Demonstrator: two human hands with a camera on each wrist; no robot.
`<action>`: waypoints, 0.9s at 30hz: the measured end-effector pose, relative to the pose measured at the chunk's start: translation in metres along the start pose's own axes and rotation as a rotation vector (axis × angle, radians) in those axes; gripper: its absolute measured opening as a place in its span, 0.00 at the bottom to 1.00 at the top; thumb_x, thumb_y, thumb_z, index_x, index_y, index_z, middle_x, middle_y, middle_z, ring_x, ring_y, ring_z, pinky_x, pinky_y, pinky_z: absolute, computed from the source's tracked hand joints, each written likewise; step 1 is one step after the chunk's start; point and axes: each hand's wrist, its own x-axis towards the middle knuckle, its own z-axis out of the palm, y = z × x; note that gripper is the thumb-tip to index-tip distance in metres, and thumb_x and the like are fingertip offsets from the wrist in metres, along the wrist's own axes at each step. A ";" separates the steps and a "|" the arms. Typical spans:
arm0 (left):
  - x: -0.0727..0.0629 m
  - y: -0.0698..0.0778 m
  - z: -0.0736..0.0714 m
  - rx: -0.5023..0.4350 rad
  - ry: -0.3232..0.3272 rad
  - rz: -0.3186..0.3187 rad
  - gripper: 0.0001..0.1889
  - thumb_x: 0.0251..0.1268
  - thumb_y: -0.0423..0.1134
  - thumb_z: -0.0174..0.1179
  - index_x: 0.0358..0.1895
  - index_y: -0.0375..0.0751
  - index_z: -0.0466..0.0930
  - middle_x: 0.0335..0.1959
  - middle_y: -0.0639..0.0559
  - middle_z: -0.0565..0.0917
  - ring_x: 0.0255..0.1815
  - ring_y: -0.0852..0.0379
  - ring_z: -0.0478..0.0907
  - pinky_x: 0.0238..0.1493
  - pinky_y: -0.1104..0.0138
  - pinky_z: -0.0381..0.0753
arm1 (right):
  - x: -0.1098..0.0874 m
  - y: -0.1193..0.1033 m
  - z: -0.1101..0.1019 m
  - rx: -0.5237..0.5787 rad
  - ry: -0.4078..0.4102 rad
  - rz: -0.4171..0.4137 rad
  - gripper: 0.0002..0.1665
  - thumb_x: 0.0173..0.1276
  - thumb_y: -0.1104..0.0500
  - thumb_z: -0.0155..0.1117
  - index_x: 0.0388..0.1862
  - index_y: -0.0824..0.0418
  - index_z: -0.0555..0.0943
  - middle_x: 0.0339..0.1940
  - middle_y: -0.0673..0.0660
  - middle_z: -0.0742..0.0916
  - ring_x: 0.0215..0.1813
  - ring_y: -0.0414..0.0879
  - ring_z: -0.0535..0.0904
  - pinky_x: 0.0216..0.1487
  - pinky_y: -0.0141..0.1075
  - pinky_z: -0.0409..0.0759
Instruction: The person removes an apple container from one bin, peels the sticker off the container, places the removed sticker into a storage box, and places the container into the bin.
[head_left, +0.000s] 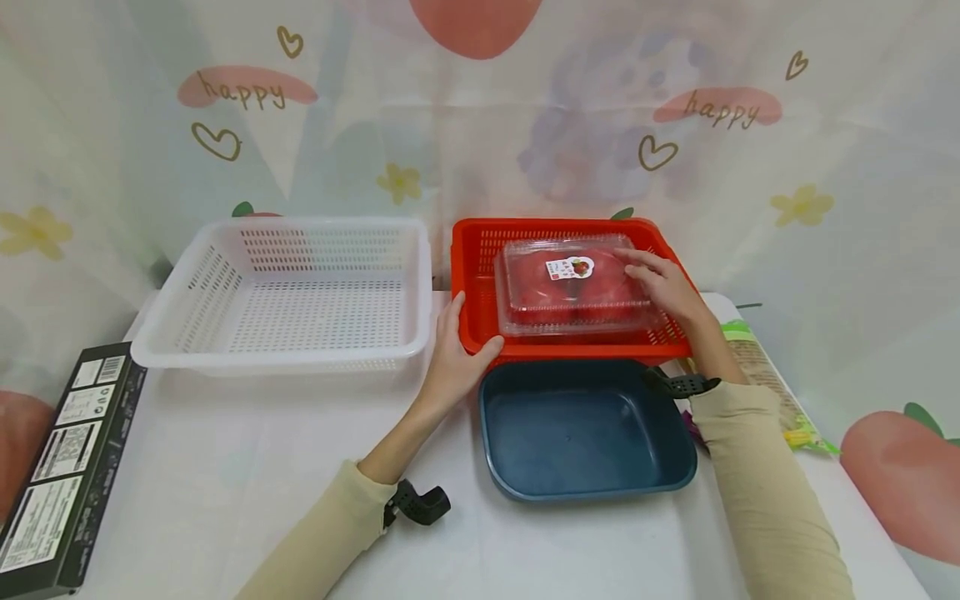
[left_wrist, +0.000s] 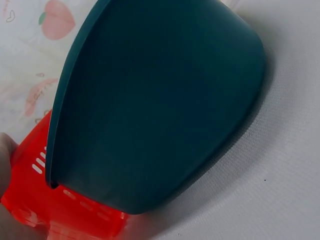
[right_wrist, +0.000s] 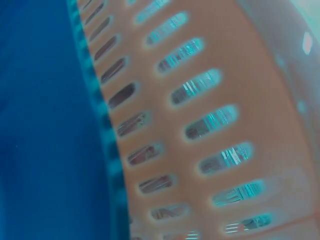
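A clear plastic box [head_left: 536,287] of red fruit with a white label lies inside the red slotted basket [head_left: 476,333], tilted a little. The right hand [head_left: 663,283] rests on the right side of its lid, fingers reaching over the top. At the basket's front left corner, the left hand [head_left: 453,358] holds the rim, thumb at the front and fingers along the left side. Part of that hand [left_wrist: 6,165] shows at the edge of the left wrist view. The right wrist view shows the basket's slotted wall [right_wrist: 165,115] in off colours, with no hand in it.
A dark teal basin [head_left: 570,442] stands directly in front of the red basket. To the left is a white slotted basket [head_left: 322,321]. A long black box [head_left: 71,450] lies at the far left, and a green-edged packet [head_left: 772,375] lies behind the right forearm.
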 end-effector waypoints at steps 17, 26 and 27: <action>0.003 -0.003 -0.001 0.035 0.007 0.034 0.47 0.57 0.44 0.67 0.76 0.56 0.47 0.76 0.54 0.54 0.71 0.49 0.62 0.57 0.56 0.81 | -0.002 -0.005 -0.003 0.086 0.125 -0.020 0.30 0.72 0.43 0.53 0.71 0.47 0.68 0.75 0.58 0.65 0.58 0.47 0.68 0.42 0.22 0.79; 0.005 -0.007 0.000 0.047 0.008 0.047 0.47 0.57 0.46 0.67 0.77 0.54 0.47 0.76 0.53 0.54 0.71 0.47 0.62 0.56 0.55 0.81 | -0.011 -0.012 0.001 0.040 0.198 -0.047 0.27 0.72 0.42 0.53 0.65 0.50 0.72 0.66 0.56 0.71 0.54 0.46 0.69 0.40 0.21 0.78; 0.005 -0.008 0.000 0.047 0.008 0.048 0.47 0.57 0.46 0.67 0.77 0.54 0.47 0.76 0.53 0.54 0.71 0.47 0.62 0.56 0.56 0.81 | -0.013 -0.013 0.001 0.036 0.215 -0.053 0.27 0.71 0.42 0.53 0.65 0.50 0.72 0.64 0.54 0.72 0.54 0.45 0.69 0.39 0.20 0.78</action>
